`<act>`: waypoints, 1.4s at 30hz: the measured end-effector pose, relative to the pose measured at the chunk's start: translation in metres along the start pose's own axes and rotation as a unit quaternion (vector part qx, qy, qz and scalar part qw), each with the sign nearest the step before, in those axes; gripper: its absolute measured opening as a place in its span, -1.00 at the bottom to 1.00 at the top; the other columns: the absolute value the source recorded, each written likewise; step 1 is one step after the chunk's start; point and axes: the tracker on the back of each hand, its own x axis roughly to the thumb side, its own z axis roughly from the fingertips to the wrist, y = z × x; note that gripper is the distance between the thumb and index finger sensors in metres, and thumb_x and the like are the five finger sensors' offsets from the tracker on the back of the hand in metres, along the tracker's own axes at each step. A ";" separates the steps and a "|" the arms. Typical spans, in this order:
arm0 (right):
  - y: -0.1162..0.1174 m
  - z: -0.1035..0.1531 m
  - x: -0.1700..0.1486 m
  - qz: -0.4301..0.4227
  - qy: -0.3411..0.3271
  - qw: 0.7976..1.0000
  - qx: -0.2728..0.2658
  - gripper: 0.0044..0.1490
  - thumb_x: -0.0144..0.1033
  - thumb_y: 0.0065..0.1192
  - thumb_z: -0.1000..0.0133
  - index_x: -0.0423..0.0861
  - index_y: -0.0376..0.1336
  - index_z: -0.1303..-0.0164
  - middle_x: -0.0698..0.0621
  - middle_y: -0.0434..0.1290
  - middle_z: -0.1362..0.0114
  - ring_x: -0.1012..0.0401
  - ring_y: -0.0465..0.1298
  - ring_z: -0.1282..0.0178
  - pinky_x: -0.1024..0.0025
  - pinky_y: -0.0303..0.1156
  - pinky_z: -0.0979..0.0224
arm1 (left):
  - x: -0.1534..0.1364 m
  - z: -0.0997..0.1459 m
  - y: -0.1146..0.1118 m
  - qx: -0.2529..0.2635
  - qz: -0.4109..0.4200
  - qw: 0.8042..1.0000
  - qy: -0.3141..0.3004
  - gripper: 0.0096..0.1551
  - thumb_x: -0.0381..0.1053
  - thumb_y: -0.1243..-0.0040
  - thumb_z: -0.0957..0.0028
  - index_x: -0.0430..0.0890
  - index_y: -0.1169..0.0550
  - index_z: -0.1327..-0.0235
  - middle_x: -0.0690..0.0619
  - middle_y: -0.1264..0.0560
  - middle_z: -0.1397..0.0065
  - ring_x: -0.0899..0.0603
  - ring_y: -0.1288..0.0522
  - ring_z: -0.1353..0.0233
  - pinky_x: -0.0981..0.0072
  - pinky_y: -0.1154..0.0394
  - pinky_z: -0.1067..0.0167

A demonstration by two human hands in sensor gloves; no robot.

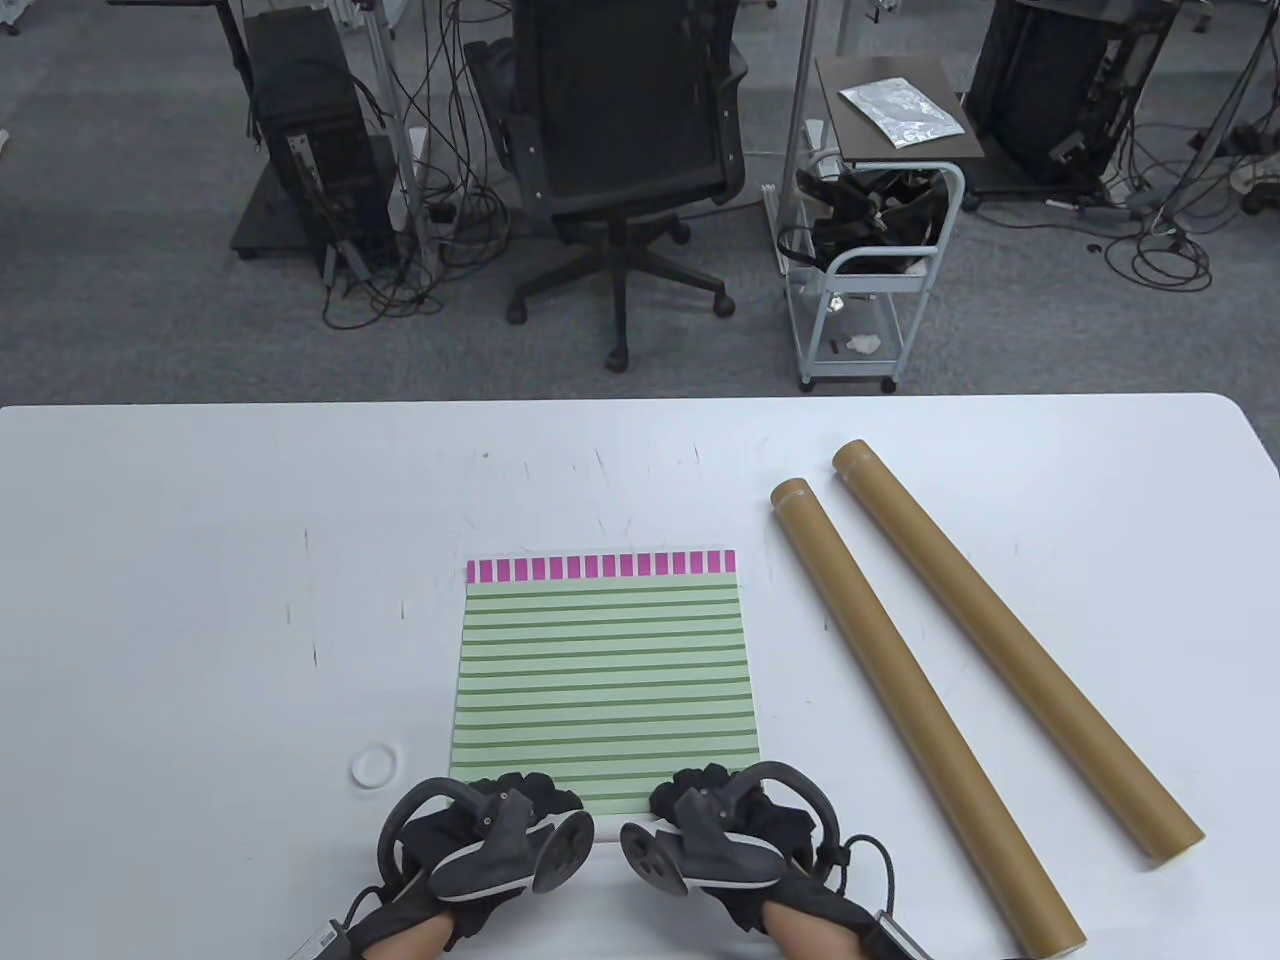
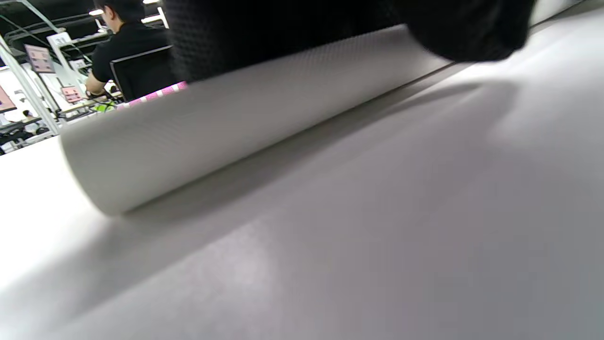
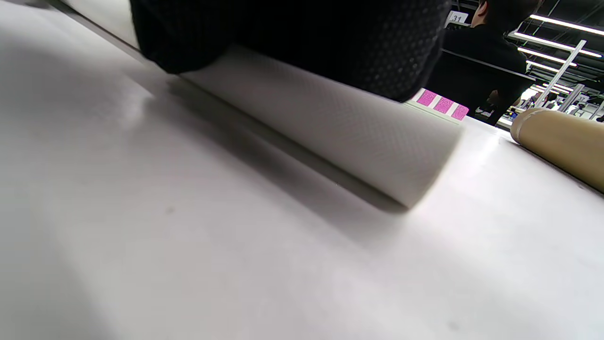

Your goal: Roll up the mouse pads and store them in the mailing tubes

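Hands, left and right, grip rolled edge of striped mouse pad; no legible writing

In the left wrist view the rolled near edge of the mouse pad, its pale textured underside outward, lies across the white table with the black gloved left hand pressing on top and a pink-striped strip showing behind.
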 end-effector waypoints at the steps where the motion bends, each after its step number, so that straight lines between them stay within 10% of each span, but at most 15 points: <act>1: -0.001 0.001 0.000 0.000 0.001 1.000 0.000 -0.38 -0.27 0.15 0.01 -0.02 0.25 -0.32 0.02 0.45 -0.32 0.09 0.55 -0.18 0.22 0.52 -0.25 | 0.000 0.000 0.000 0.008 -0.012 1.000 -0.002 -0.38 0.26 -0.22 0.25 0.31 -0.43 -0.17 0.32 -0.52 -0.30 0.09 -0.61 -0.26 0.37 -0.61 -0.24; 24: 0.004 0.012 -0.032 -0.138 0.007 0.990 -0.001 -0.45 -0.23 0.10 -0.02 0.18 0.24 -0.26 0.12 0.45 -0.29 0.17 0.56 -0.09 0.34 0.52 -0.20 | -0.002 -0.008 0.006 -0.056 0.059 0.996 0.023 -0.55 0.10 -0.07 0.14 0.25 -0.59 -0.02 0.27 -0.60 -0.17 0.07 -0.64 -0.17 0.42 -0.62 -0.15; 42: -0.001 0.014 -0.021 -0.071 -0.001 0.997 -0.021 -0.39 -0.13 0.24 0.03 0.14 0.25 -0.27 0.13 0.46 -0.28 0.19 0.52 -0.14 0.24 0.48 -0.31 | -0.014 -0.004 0.000 -0.038 0.080 0.996 0.024 -0.56 0.12 -0.03 0.06 0.36 -0.37 -0.12 0.29 -0.44 -0.34 0.10 -0.60 -0.21 0.50 -0.59 -0.16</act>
